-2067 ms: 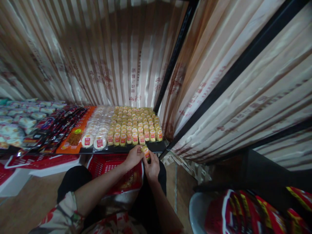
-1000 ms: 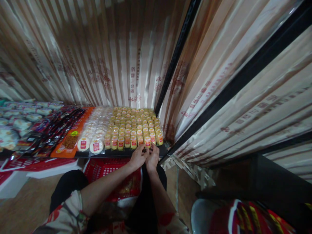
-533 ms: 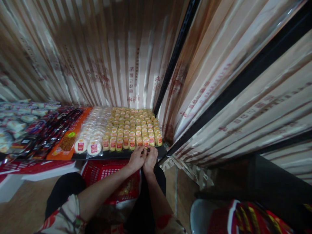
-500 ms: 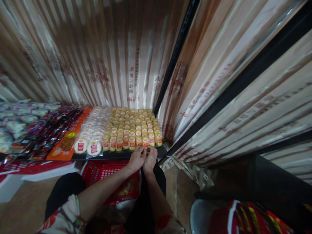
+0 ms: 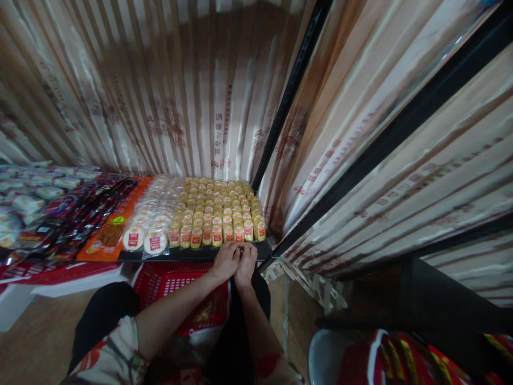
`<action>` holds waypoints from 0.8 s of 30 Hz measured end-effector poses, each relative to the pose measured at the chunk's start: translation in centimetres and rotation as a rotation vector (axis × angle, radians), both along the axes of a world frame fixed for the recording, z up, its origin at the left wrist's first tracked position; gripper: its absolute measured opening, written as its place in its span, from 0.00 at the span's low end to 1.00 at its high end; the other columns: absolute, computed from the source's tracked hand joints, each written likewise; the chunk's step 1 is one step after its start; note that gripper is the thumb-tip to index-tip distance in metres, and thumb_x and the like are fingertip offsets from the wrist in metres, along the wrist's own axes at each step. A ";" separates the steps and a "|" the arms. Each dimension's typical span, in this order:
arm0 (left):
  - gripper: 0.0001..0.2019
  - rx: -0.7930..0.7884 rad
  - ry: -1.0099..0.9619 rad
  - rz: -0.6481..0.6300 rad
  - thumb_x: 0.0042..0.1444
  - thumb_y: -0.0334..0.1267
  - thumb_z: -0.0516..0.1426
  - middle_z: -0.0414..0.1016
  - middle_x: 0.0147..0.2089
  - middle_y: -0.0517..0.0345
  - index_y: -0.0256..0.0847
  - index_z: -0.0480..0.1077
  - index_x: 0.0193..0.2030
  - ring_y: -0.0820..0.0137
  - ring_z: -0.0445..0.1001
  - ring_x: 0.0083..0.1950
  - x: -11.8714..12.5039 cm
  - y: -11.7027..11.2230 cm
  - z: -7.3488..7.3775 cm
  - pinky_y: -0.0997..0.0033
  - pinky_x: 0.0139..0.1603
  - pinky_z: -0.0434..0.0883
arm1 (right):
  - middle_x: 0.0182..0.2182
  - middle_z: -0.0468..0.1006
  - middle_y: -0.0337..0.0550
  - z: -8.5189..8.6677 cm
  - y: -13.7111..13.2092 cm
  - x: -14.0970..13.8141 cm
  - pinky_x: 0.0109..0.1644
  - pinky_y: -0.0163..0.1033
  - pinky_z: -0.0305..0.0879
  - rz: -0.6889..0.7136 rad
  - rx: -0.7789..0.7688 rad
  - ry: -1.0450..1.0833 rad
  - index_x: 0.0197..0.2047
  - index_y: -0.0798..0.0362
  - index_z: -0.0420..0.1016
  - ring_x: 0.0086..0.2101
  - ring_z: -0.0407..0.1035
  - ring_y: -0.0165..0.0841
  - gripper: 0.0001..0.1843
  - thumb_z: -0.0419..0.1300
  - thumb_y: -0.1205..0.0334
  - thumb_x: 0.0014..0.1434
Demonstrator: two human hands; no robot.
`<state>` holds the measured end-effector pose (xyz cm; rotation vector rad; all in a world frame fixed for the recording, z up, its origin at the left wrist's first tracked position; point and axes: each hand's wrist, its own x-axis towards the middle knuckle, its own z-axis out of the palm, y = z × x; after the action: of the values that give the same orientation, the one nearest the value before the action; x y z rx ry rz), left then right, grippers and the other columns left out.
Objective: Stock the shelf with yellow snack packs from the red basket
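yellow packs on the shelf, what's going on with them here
A person's left hand and right hand meet at the shelf's front edge, right by the rows of yellow packs. Whether the fingers hold anything is hidden. Round white packs lie left of the rows, and a red basket sits below the shelf.

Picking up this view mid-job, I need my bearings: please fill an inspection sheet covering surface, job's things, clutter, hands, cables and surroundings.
Surface: black shelf, bearing packs and bags.
Job's things: yellow packs in rows, red labels on the front ones.
Clutter: white round packs, orange bag and dark bags leftward; red basket below.
Hands: left hand and right hand together at the shelf's front edge; anything held is hidden.
Cables: nothing seen.
Surroundings: pleated curtain behind, black post.
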<state>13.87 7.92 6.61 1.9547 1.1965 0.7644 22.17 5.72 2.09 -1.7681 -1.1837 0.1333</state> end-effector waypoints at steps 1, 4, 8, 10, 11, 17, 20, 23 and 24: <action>0.16 0.009 -0.006 0.000 0.57 0.30 0.48 0.73 0.50 0.49 0.38 0.72 0.48 0.67 0.68 0.53 0.0 0.0 0.0 0.63 0.61 0.63 | 0.43 0.66 0.50 0.0 -0.1 0.0 0.51 0.45 0.61 0.000 0.005 -0.007 0.40 0.53 0.71 0.47 0.60 0.38 0.12 0.47 0.65 0.57; 0.16 0.028 -0.011 0.010 0.54 0.28 0.49 0.73 0.49 0.50 0.38 0.72 0.46 0.67 0.69 0.53 -0.4 -0.3 0.1 0.63 0.60 0.64 | 0.43 0.66 0.52 0.1 -0.6 -0.3 0.53 0.46 0.60 -0.006 0.035 -0.020 0.40 0.55 0.71 0.47 0.61 0.39 0.13 0.48 0.62 0.59; 0.16 0.017 0.004 0.053 0.52 0.27 0.50 0.73 0.49 0.50 0.38 0.72 0.46 0.66 0.69 0.53 -1.2 -1.0 0.0 0.63 0.59 0.65 | 0.42 0.67 0.52 0.4 -1.8 -1.4 0.53 0.47 0.60 -0.015 0.062 -0.016 0.41 0.55 0.70 0.46 0.61 0.39 0.13 0.47 0.62 0.59; 0.16 -0.006 -0.002 0.062 0.52 0.27 0.50 0.74 0.48 0.50 0.37 0.72 0.46 0.66 0.70 0.51 -1.6 -1.4 -0.3 0.64 0.58 0.66 | 0.41 0.68 0.51 0.4 -2.5 -2.3 0.52 0.47 0.61 -0.003 0.068 0.000 0.42 0.54 0.70 0.46 0.62 0.39 0.14 0.47 0.62 0.59; 0.16 -0.021 -0.008 0.068 0.53 0.27 0.50 0.74 0.48 0.50 0.37 0.71 0.47 0.67 0.71 0.50 -1.9 -1.6 -0.5 0.65 0.57 0.66 | 0.41 0.69 0.51 0.4 -2.8 -2.7 0.51 0.47 0.61 0.010 0.073 0.007 0.43 0.54 0.70 0.45 0.62 0.39 0.14 0.47 0.62 0.59; 0.20 -0.056 -0.003 0.092 0.53 0.26 0.48 0.74 0.49 0.50 0.37 0.69 0.51 0.68 0.72 0.49 -4.9 -2.6 -2.5 0.67 0.56 0.67 | 0.41 0.72 0.51 -1.5 -4.4 -5.8 0.52 0.47 0.62 0.138 0.064 0.011 0.45 0.54 0.69 0.44 0.64 0.38 0.15 0.47 0.60 0.60; 0.18 -0.084 0.067 0.081 0.54 0.27 0.48 0.75 0.48 0.50 0.38 0.70 0.49 0.67 0.72 0.50 -7.1 -3.0 -3.8 0.66 0.56 0.67 | 0.41 0.73 0.50 -3.1 -5.1 -7.3 0.53 0.48 0.62 0.219 0.012 -0.016 0.45 0.53 0.69 0.45 0.65 0.38 0.15 0.46 0.61 0.60; 0.15 -0.192 0.165 0.081 0.56 0.30 0.47 0.76 0.47 0.51 0.38 0.71 0.45 0.67 0.72 0.50 -9.2 -3.2 -5.5 0.65 0.57 0.66 | 0.40 0.74 0.50 -4.9 -5.2 -8.5 0.52 0.47 0.62 0.306 -0.205 -0.049 0.43 0.53 0.71 0.45 0.66 0.38 0.15 0.45 0.63 0.60; 0.15 -0.231 0.189 0.086 0.57 0.30 0.46 0.76 0.46 0.50 0.38 0.71 0.44 0.66 0.72 0.50 -9.8 -3.3 -6.1 0.65 0.56 0.66 | 0.40 0.75 0.50 -5.5 -5.2 -8.9 0.51 0.46 0.63 0.334 -0.286 -0.059 0.42 0.53 0.71 0.44 0.66 0.38 0.15 0.45 0.64 0.60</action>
<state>4.07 4.62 0.55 1.8236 1.4219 0.4669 13.31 0.53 -3.42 -1.8107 -1.5593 0.4705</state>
